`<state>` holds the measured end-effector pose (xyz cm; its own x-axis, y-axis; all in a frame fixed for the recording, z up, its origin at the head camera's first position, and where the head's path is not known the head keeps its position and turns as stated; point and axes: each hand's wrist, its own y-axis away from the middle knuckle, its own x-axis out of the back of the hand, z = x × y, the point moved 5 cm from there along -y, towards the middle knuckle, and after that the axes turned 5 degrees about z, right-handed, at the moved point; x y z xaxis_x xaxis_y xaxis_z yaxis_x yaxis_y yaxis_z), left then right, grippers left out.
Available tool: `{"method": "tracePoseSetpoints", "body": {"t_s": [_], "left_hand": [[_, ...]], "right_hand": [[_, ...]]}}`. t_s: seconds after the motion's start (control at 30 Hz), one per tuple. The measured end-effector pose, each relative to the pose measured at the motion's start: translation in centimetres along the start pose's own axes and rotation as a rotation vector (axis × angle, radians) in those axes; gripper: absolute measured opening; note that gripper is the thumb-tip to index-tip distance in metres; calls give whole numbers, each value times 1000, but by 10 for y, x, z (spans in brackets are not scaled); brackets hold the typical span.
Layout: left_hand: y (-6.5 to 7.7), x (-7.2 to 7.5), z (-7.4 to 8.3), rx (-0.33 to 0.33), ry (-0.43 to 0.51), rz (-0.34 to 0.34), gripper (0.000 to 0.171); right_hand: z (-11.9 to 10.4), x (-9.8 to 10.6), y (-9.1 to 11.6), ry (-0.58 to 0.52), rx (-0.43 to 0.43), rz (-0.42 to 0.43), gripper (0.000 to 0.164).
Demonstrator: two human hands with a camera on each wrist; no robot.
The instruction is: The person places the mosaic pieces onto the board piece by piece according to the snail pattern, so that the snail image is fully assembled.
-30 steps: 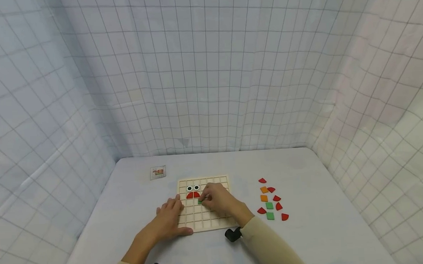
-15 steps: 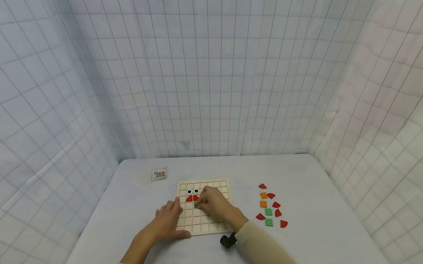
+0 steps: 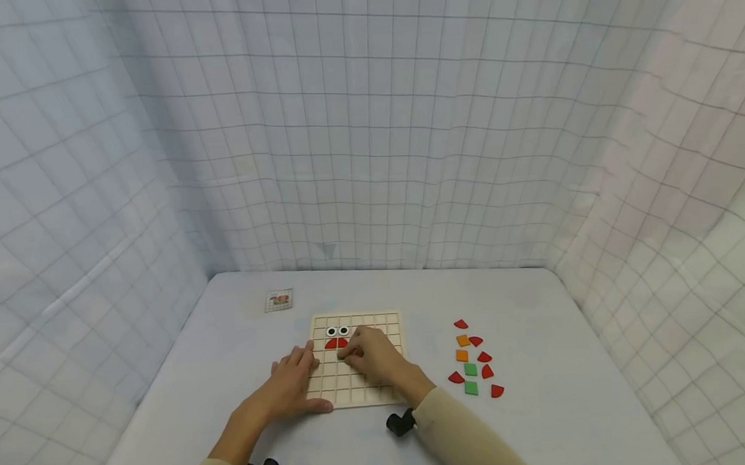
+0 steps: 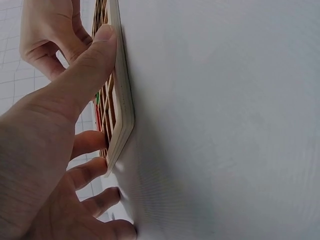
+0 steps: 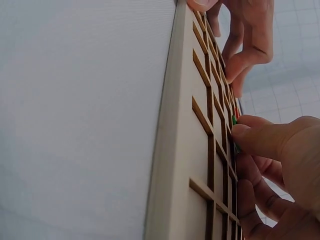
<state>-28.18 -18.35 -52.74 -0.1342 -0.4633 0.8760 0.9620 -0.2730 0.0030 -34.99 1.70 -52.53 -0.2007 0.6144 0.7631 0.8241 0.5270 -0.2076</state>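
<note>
A wooden grid board [image 3: 355, 398] lies on the white table. My right hand [image 3: 376, 357] pinches a green tile [image 3: 340, 357] low over the board, just below two red quarter-circle pieces [image 3: 331, 343] that sit side by side in its cells. In the right wrist view, thumb and fingertips close around the green tile [image 5: 234, 120], and whether it is seated in a cell is hidden. My left hand [image 3: 289, 383] rests along the board's left edge with fingers spread, its thumb on the front edge, also seen in the left wrist view. Two eye tiles [image 3: 337, 331] sit above the red pieces.
To the board's right lie loose pieces: two green squares [image 3: 471, 370], two orange squares [image 3: 462, 355] and several red quarter circles [image 3: 485, 356]. A small picture card [image 3: 279, 300] lies at the back left. Gridded white curtains [image 3: 369, 156] enclose the table.
My right hand has shifted slightly left with the green tile, bringing it under the right red piece. The left hand stays on the board's edge. The head view has tilted a little.
</note>
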Motion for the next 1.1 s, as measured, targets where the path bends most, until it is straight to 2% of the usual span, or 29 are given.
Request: {"method": "tracePoseSetpoints", "body": {"t_s": [0.33,0.5,0.67,0.83,1.1], "left_hand": [[1,-1,0,-30,41,1,92],[2,-4,-3,-21,47,-12,104],[2,-2,-5,-15,34,-12,100],[3,-2,-2,-2,44,-29,106],[1,-1,-4,8,17,-11,90]], "right_hand": [[0,10,13,-21,-10,-58,22],[0,11,19,-32,13,-84,26],[-6,17,26,1,43,-86,28],[-1,26,38,21,22,-83,27],[11,48,55,37,0,-35,23]]}}
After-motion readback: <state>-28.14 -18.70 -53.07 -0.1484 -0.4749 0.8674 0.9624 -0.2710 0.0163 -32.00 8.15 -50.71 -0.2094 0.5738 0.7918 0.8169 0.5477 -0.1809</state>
